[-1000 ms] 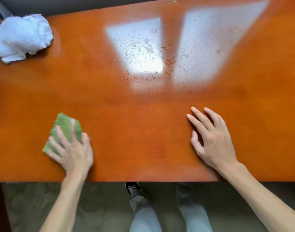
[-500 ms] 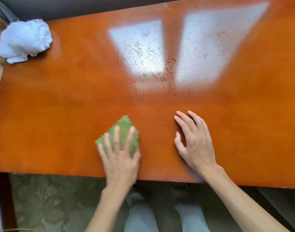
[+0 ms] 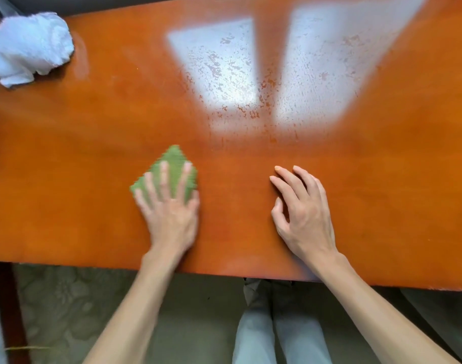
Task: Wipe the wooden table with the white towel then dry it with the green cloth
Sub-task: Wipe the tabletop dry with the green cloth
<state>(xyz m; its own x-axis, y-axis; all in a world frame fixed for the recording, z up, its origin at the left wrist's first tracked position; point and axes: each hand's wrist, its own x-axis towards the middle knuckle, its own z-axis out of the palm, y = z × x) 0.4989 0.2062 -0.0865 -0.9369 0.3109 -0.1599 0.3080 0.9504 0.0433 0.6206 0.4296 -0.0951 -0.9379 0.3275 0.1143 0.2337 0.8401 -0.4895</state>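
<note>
Two hands lie flat-fingered on the counter (image 3: 67, 143): the left hand (image 3: 169, 206) presses the thin, limp, light green cloth (image 3: 172, 164) near the front edge, best handled under a spread palm, while the right hand (image 3: 303, 211) rests holding nothing.

The single head view looks steeply down from above the near edge of the wooden table (image 3: 251, 132), close enough that its right end runs out of frame. It faces the far edge, which crosses the top. Below the near edge it takes in the floor (image 3: 67, 306) and the person's legs (image 3: 277, 332).

floor: patterned grey-green carpet (image 3: 67, 306) | person's legs: light grey trousers (image 3: 277, 334), below near table edge
</note>
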